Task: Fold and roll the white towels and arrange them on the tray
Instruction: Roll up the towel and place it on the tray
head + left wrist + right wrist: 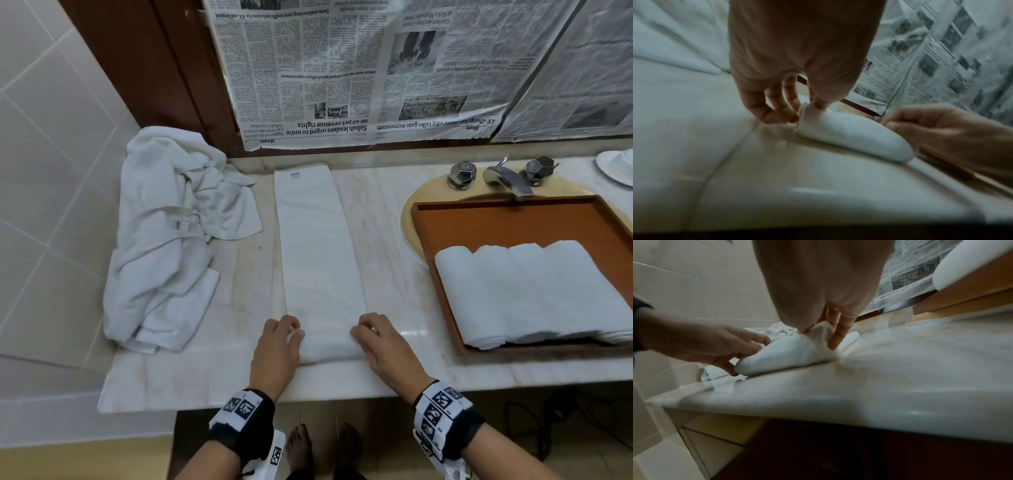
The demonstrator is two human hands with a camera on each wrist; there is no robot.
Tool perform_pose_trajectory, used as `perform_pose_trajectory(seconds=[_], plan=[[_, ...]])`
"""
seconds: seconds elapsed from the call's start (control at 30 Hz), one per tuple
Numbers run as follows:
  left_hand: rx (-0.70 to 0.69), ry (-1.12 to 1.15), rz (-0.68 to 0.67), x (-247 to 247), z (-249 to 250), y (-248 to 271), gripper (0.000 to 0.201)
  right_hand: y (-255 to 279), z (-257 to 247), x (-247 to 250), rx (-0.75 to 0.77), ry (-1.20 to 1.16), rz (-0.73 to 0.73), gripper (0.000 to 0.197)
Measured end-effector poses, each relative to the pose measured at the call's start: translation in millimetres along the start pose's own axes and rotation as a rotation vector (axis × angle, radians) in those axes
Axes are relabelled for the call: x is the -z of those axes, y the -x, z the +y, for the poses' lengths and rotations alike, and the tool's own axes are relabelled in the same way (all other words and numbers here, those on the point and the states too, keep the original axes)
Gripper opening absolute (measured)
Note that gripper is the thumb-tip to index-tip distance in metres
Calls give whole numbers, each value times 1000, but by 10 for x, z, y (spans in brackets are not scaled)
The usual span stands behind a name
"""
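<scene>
Matt terry-cloth towel on glossy marble counter — smooth wooden tray, shiny metal taps.

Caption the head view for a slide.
Both hands, left hand and right hand, start rolling the folded towel beside the tray.

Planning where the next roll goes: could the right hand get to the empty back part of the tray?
Probably yes: the right hand is beside the tray, nothing stands between.
</scene>
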State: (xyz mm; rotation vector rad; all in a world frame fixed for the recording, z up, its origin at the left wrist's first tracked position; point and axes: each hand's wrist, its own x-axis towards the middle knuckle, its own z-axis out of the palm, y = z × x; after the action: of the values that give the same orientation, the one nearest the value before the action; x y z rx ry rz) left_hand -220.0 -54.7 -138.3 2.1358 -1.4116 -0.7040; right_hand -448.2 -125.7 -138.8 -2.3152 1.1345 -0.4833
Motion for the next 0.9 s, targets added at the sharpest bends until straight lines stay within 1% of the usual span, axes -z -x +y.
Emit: perform_pose_trajectory(seconds=[0.03,0.07,0.13,0.17,0.23,0.33,0.37,0.43,0.5,0.57,0.63,0.7,0.73,0.8,0.83,0.9], plan=[[-26,-83,22,-19,2,25,13,22,16,-2,73,17,-24,22],[-57,-154,39,-39,-1,50,14,42,41,-4,119,33,-53,31],[-119,-211,65,-57,-9,80,13,52,87,-3,168,90,-119,49],[-162,-220,76,-66,-25,89,12,40,93,1,163,106,-151,51],[-252,-252,102,-82,-58,129,15,-12,105,15,114,91,-203,50],[-314,-350,93,-88,-83,243,42,-128,118,22,47,-19,-237,42],[-327,-392,80,-87,-86,283,48,-159,115,26,33,-46,-237,40],[-346,-445,74,-81,-108,310,54,-202,114,31,-14,-78,-274,38],[-346,-442,63,-55,-128,268,52,-237,95,69,-91,-79,-330,37],[-353,-418,44,-19,-161,206,50,-257,84,116,-139,-133,-309,29],[-315,-368,-15,49,-172,139,54,-250,81,135,-129,-182,-263,24],[-239,-293,-111,114,-180,79,64,-234,83,106,-80,-161,-231,21],[-197,-230,-158,138,-179,52,68,-227,83,80,-49,-127,-215,24],[-124,-90,-214,168,-162,-6,68,-208,59,36,5,-23,-187,41],[-100,-41,-224,169,-157,-47,64,-207,39,30,16,24,-182,49],[-57,-1,-249,175,-129,-114,49,-196,20,23,40,97,-179,61]])
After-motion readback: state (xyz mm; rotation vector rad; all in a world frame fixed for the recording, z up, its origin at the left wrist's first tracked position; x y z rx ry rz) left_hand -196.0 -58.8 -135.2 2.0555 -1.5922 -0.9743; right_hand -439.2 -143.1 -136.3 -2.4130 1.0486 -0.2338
